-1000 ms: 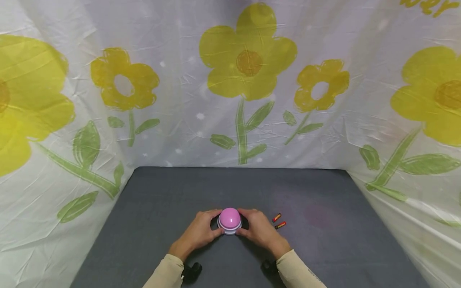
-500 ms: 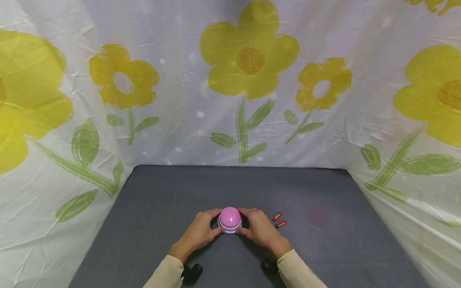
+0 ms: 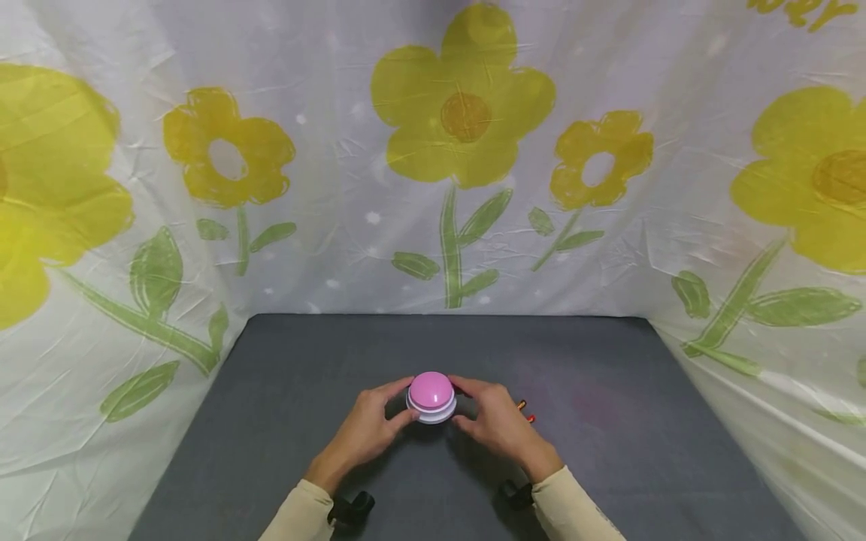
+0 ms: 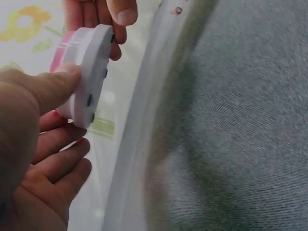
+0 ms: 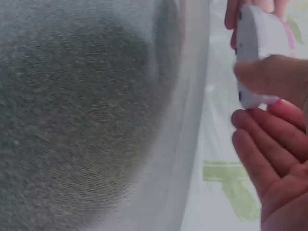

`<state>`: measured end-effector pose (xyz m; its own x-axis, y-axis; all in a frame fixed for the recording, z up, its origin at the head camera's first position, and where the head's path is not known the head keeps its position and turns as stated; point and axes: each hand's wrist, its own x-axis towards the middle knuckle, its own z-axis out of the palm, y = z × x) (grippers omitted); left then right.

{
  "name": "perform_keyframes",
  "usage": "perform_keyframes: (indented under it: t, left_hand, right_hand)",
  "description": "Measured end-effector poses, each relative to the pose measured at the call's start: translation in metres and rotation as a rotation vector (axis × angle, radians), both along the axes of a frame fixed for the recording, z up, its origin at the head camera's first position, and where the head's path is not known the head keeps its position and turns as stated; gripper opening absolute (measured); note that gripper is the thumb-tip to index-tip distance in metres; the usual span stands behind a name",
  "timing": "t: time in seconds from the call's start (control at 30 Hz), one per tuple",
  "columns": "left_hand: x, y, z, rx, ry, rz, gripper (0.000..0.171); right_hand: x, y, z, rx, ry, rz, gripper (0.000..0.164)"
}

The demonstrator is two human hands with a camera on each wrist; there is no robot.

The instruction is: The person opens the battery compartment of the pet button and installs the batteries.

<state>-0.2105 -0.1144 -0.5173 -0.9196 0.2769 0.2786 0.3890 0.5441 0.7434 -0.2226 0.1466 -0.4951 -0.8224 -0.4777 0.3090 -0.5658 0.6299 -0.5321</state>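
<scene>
A round push button (image 3: 431, 391) with a glossy pink dome and a white base is held up between both hands. My left hand (image 3: 361, 424) grips its left side, thumb at the near edge and fingers around the far side. Opposite it, my right hand (image 3: 502, 422) pinches the right side in the same way. The left wrist view shows the white base (image 4: 92, 79) edge-on, with small dark feet on its underside. In the right wrist view, the thumb presses against the base (image 5: 250, 41) while the other fingers extend beneath the pink side.
Two small red-and-black batteries (image 3: 531, 418) lie on the dark grey table (image 3: 595, 481), partly hidden behind the right hand. White curtains with yellow flowers (image 3: 465, 116) hang around the table's back and sides. Black camera mounts (image 3: 352, 509) sit at both wrists.
Both hands have raised the push button off the table and moved it slightly away from me. My right hand now covers part of the batteries.
</scene>
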Motion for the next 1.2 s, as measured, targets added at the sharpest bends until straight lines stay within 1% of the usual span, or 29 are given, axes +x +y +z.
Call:
perform_keyframes:
  t: [0.17, 0.23, 0.37, 0.47, 0.53, 0.67, 0.77, 0.87, 0.97, 1.07, 1.17, 1.2]
  left_hand:
    - [0.002, -0.001, 0.006, 0.083, 0.020, 0.030, 0.057]
    - [0.004, 0.000, 0.008, 0.158, 0.002, 0.042, 0.054]
    - [0.005, 0.004, 0.011, 0.346, -0.031, 0.071, 0.046]
    - [0.005, 0.008, 0.013, 0.464, -0.009, 0.096, 0.041]
    - [0.005, 0.011, 0.017, 0.510, 0.016, 0.125, 0.035]
    - [0.004, 0.016, 0.025, 0.532, 0.031, 0.205, 0.027]
    - [0.003, 0.019, 0.030, 0.558, 0.020, 0.249, 0.026]
    - [0.003, 0.022, 0.033, 0.607, 0.019, 0.270, 0.026]
    - [0.003, 0.022, 0.032, 0.609, 0.036, 0.287, 0.025]
    - [0.005, 0.022, 0.030, 0.588, 0.065, 0.264, 0.024]
    - [0.007, 0.022, 0.028, 0.575, 0.073, 0.209, 0.024]
    - [0.007, 0.022, 0.028, 0.574, 0.064, 0.192, 0.026]
  right_hand:
    - [0.002, 0.003, 0.007, -0.050, 0.092, 0.002, 0.058]
    - [0.003, 0.004, 0.010, -0.078, 0.117, 0.005, 0.057]
    - [0.004, 0.004, 0.014, -0.131, 0.189, 0.002, 0.052]
    - [0.003, 0.003, 0.017, -0.160, 0.252, -0.002, 0.048]
    - [0.002, 0.001, 0.020, -0.171, 0.288, -0.007, 0.045]
    - [0.001, -0.003, 0.023, -0.188, 0.328, -0.036, 0.040]
    - [0.000, -0.005, 0.025, -0.205, 0.319, -0.060, 0.035]
    - [0.001, -0.008, 0.026, -0.222, 0.275, -0.078, 0.031]
    - [0.003, -0.010, 0.028, -0.236, 0.222, -0.103, 0.027]
    - [0.004, -0.012, 0.030, -0.263, 0.159, -0.139, 0.024]
    - [0.005, -0.013, 0.031, -0.300, 0.082, -0.174, 0.022]
    - [0.005, -0.013, 0.032, -0.309, 0.059, -0.185, 0.021]
